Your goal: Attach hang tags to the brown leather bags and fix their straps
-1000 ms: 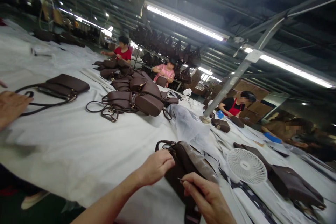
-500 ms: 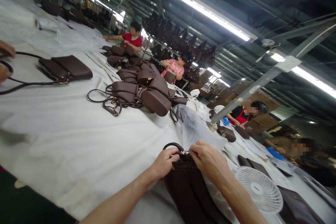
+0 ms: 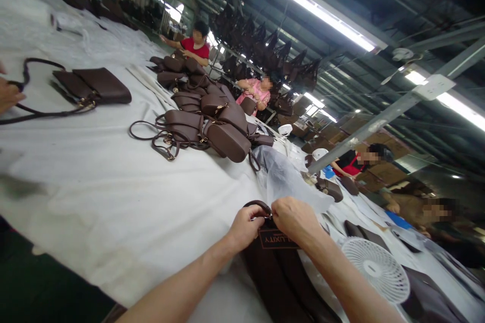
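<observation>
A dark brown leather bag (image 3: pixel 269 277) lies in front of me, its curved top handle (image 3: pixel 257 205) pointing away. My left hand (image 3: pixel 246 227) pinches that handle near its metal fitting. Beside it, my right hand (image 3: pixel 293 219) is closed at the handle's right end, knuckles up; its fingers hide what they hold. Below the fingers, across the top of the bag, is a dark tag (image 3: pixel 271 239) with orange lettering, upside down and partly covered by my right hand.
Brown bags (image 3: pixel 227 136) are heaped ahead on the white-covered table (image 3: pixel 113 212). A white fan (image 3: pixel 375 267) stands close to my right forearm. Clear plastic (image 3: pixel 288 176) lies beyond my hands. Another person's hand (image 3: pixel 9 96) holds a bag strap at far left. Several co-workers sit beyond.
The tag has turned so that its lettered face now shows. My hands stay close together at the handle. At far left the other person's hand has shifted with the strap.
</observation>
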{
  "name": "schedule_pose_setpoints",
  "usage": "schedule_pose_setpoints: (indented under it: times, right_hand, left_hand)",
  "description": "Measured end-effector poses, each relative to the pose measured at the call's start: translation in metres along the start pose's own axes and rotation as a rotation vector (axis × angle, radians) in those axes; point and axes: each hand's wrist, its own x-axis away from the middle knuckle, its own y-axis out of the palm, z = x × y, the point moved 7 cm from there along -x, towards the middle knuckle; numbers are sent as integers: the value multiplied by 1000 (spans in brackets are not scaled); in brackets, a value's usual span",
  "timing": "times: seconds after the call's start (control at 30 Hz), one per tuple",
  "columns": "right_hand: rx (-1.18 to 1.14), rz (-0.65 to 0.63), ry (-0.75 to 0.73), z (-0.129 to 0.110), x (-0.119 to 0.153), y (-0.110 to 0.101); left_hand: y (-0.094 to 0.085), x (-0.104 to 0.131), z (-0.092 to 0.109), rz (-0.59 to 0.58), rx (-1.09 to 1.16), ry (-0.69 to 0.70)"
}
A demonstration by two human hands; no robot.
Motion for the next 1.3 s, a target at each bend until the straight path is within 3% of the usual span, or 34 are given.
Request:
schedule_pose_setpoints:
  times: [0.43, 0.53, 0.77, 0.93, 1.13, 1.3]
  right_hand:
    - [-96, -63, -18, 10, -11, 29]
    - [-166, -52, -40, 12, -8, 28]
    - [-396, 87, -159, 12, 6, 19]
    - [-333, 106, -175, -5, 11, 17]
    - [-254, 108, -163, -13, 11, 14]
    - [-280, 136, -145, -5, 5, 21]
  left_hand:
    - [15, -10, -24, 85, -243, -130]
    - [8, -5, -14, 62, -362, -83]
    - [-29, 16, 33, -2, -622, 69]
    - [-27, 19, 53, -43, -714, 204]
    - [-21, 14, 57, -46, -620, 211]
    - [-19, 5, 28, -18, -114, 32]
